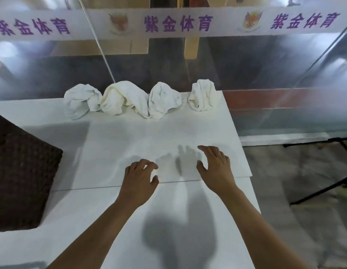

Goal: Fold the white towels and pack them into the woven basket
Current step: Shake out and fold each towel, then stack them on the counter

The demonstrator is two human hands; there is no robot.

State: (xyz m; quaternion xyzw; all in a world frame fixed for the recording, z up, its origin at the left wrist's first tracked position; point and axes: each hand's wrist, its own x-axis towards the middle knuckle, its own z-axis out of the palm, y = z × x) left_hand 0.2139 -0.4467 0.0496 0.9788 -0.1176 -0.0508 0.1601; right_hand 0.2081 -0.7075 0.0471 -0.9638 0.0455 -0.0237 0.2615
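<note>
Nearest the camera, the person's left hand (138, 176) and right hand (215, 165) hover over the white counter (110, 206), fingers loosely curled, holding nothing. The dark woven basket (19, 171) sits at the left edge. Four crumpled white towels (124, 99) stand in a row along the counter's far side.

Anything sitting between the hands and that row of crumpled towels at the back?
Nothing: in the head view only bare white table with hand shadows separates the left hand and right hand from the four towels.
</note>
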